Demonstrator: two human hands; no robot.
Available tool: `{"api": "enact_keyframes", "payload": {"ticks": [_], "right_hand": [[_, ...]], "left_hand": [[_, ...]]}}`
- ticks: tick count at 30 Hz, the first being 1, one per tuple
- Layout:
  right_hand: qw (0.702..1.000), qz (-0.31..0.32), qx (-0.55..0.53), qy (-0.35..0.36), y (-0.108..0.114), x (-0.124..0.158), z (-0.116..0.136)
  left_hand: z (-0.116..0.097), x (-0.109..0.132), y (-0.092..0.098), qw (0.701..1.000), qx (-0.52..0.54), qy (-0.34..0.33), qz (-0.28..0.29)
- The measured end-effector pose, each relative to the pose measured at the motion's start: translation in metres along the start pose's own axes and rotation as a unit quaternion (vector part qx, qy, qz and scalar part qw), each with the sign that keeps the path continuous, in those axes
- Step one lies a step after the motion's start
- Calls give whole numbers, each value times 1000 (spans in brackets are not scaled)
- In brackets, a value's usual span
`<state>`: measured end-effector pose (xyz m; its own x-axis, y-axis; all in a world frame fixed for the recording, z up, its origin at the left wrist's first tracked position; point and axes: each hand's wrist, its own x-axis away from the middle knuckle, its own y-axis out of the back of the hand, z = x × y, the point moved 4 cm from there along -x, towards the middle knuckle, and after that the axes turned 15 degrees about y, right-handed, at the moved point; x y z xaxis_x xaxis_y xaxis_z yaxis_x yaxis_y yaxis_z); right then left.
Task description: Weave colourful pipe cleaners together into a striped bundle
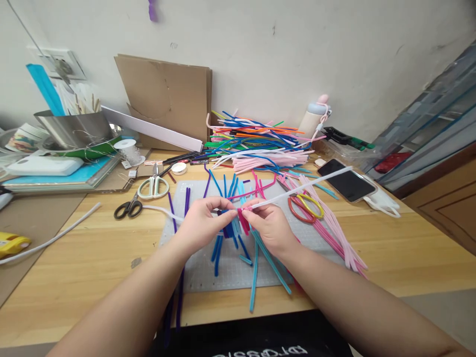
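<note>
My left hand (203, 220) and my right hand (268, 225) meet over a grey cutting mat (223, 270), fingers pinched together. Between them sits a small bundle of blue and magenta pipe cleaners (233, 225). A long white pipe cleaner (308, 187) runs from my right fingertips up to the right; another white length (163, 210) trails left from my left hand. Loose blue pipe cleaners (256, 267) lie on the mat below my hands, and purple ones (181, 292) lie at its left side.
A big heap of mixed pipe cleaners (256, 141) lies at the back; pink ones (334, 228) and red and yellow loops (305, 206) at right. Scissors (128, 207), snips (153, 186), a phone (346, 182), a bottle (314, 119), cardboard (167, 99) and a cluttered tray (70, 129) surround the wooden table (92, 258).
</note>
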<state>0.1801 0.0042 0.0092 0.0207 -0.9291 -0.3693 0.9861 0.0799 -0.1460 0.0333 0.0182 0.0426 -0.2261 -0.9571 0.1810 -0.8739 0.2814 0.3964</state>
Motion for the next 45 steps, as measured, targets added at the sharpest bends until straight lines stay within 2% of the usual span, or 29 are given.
{"api": "enact_keyframes", "payload": {"ticks": [4,7,10,13,17,21,25,29,36,45], "right_hand": [[1000,-15,-14,14,-1,2,-2],[999,-2,-40,-4,-3,4,-2],[1000,1,-13,-19,-3,5,-1],[1000,0,20,-19,-1,4,1],[1000,24,12,0,0,-1,5],[1000,-10,12,23,5,-4,6],[1000,4,8,9,3,-3,2],[1000,15,-9,-4,-1,-1,-5],[997,-36,-68,-23,-3,2,-15],[992,-42,-109,-57,-6,4,-19]], "left_hand": [[2,-1,-2,999,50,11,16],[-2,1,-1,1000,4,-15,1],[-5,3,0,999,-34,-29,-9],[-6,3,0,999,-43,-28,-8],[-3,0,4,999,-42,-21,-20],[0,-3,5,999,-20,-21,-16],[0,-3,0,999,13,-35,3],[0,-1,-4,999,-10,-31,6],[4,-5,-11,998,-24,-58,-6],[5,-4,-13,995,-42,-88,-26]]}}
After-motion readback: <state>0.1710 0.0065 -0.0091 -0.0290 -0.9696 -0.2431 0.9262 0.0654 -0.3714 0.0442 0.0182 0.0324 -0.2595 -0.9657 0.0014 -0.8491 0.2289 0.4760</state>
